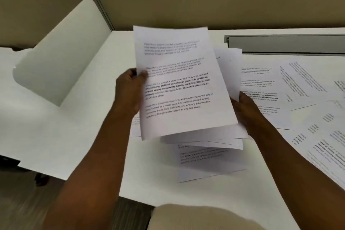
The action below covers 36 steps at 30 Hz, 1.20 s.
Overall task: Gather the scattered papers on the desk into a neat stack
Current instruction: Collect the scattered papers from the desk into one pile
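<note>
Head view: the gathering is partway done, by my reading. A bundle of sheets point(179, 84) is held up above the middle of the desk point(89, 121), its lower edges fanned and uneven, so it is collected but not yet squared.

The left hand point(130, 89) holds the bundle's left edge, thumb on the printed face and fingers behind: a pinching grip on the paper. The right hand point(246, 112) supports the lower right corner from behind and below; its fingers are hidden by the sheets, though it seems to grip them.

Both forearms reach forward from the near edge, the left one steeper.

More loose papers point(298, 87) lie toward the right edge of the desk, overlapping at odd angles, and one sheet point(207, 162) lies flat just under the bundle near the front edge.

The next move probably calls for picking up those remaining pages, then tapping the bundle's edges on the desk to align them.
</note>
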### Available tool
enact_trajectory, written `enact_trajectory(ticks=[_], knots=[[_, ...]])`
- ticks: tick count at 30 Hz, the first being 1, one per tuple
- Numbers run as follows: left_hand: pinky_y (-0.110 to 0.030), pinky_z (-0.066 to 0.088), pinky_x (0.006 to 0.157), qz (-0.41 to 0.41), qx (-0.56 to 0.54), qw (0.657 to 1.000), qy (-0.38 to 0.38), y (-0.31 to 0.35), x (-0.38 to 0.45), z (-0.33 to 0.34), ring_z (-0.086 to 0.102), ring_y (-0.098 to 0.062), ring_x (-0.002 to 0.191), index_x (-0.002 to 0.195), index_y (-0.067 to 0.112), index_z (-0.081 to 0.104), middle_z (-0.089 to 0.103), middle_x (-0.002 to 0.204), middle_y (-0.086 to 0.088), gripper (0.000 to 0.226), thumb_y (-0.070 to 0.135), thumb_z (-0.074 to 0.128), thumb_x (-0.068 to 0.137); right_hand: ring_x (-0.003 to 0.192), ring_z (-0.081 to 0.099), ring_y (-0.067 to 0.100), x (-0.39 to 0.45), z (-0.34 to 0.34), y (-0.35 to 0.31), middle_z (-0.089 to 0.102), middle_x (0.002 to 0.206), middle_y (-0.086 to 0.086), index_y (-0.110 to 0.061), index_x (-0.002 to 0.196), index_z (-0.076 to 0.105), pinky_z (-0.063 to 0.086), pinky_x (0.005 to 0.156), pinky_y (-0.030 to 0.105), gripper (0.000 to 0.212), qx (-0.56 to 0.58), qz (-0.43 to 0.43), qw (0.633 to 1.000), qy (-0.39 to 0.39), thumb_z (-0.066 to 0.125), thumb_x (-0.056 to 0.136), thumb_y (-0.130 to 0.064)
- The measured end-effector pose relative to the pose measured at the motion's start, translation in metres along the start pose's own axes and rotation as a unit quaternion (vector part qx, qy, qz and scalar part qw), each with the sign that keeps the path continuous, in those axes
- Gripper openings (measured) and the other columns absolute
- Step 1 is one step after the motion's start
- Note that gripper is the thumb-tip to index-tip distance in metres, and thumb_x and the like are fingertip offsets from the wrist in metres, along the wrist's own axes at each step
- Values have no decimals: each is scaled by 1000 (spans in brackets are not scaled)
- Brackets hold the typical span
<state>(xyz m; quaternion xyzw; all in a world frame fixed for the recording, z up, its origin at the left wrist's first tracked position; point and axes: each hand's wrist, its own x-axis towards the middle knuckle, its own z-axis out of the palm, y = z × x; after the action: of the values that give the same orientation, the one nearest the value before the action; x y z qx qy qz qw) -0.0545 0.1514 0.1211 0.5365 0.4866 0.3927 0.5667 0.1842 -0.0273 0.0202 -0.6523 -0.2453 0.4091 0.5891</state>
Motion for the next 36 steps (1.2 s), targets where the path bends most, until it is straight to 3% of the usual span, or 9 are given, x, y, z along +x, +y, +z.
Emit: enact_trajectory(ticks=[3, 6, 11, 15, 19, 23, 27, 32, 36], knots=[[-50, 56, 91, -32, 38, 999, 15, -28, 0, 7, 70, -30, 99, 103, 11, 68, 73, 106, -11, 13, 14, 66, 91, 105, 68, 18, -3, 0, 1, 70, 117, 1, -17, 130, 58, 55, 90, 34, 38, 34, 5, 999, -25, 59, 93, -26], [-51, 54, 95, -61, 53, 997, 11, -47, -1, 4, 69, -27, 103, 112, 11, 67, 72, 113, -8, 23, 18, 65, 90, 102, 70, 20, -8, 13, -3, 72, 113, 2, -20, 123, 62, 56, 87, 35, 33, 62, 7, 996, -60, 60, 91, -27], [-53, 55, 91, -150, -90, 982, -65, -67, -12, -3, 67, -32, 109, 129, 7, 58, 69, 122, -15, 34, 5, 57, 95, 96, 72, 21, -17, 30, -3, 75, 105, 1, -28, 108, 68, 58, 84, 38, 42, 54, 43, 991, -119, 72, 69, -45], [-53, 56, 88, -208, -111, 952, -193, -83, -26, 48, 67, -34, 111, 134, 9, 55, 67, 125, -15, 40, 2, 54, 95, 100, 70, 22, -30, -26, 5, 73, 110, 4, -21, 118, 66, 57, 86, 38, 28, 69, 72, 994, -40, 61, 92, -30], [-50, 59, 81, -202, -115, 958, -169, -87, -21, 39, 68, -34, 109, 132, 10, 56, 69, 122, -16, 39, 2, 56, 94, 104, 66, 38, -11, -28, 8, 64, 121, 23, -7, 113, 64, 53, 90, 50, 41, 14, 99, 995, 7, 60, 92, -43], [-48, 61, 76, -203, -108, 961, -155, -85, -20, 45, 69, -31, 103, 122, 15, 61, 70, 117, -13, 31, 2, 56, 95, 75, 64, 22, 1, -54, 8, 72, 97, 13, -9, 96, 65, 53, 73, 33, 18, -158, 63, 956, 237, 65, 88, -25], [-57, 52, 93, -209, -105, 959, -159, -88, -21, 52, 65, -36, 112, 119, 17, 62, 67, 124, -16, 28, 3, 57, 95, 113, 51, 36, 10, -94, 20, 54, 122, 22, 2, 119, 48, 42, 92, 37, 56, -404, 87, 846, 338, 73, 81, -31], [-59, 47, 98, -205, -116, 960, -152, -89, -21, 52, 63, -36, 114, 125, 14, 60, 65, 126, -17, 32, 3, 57, 95, 129, 39, 38, 22, -107, 12, 38, 138, 26, 12, 140, 19, 34, 105, 43, 106, -472, 188, 816, 274, 79, 74, -45], [-59, 47, 99, -198, -116, 963, -143, -88, -19, 50, 63, -35, 115, 125, 15, 59, 66, 125, -15, 32, 3, 57, 95, 128, 47, 38, 31, -115, 0, 45, 136, 22, 8, 136, 36, 41, 102, 44, 99, -475, 235, 817, 227, 83, 68, -45]])
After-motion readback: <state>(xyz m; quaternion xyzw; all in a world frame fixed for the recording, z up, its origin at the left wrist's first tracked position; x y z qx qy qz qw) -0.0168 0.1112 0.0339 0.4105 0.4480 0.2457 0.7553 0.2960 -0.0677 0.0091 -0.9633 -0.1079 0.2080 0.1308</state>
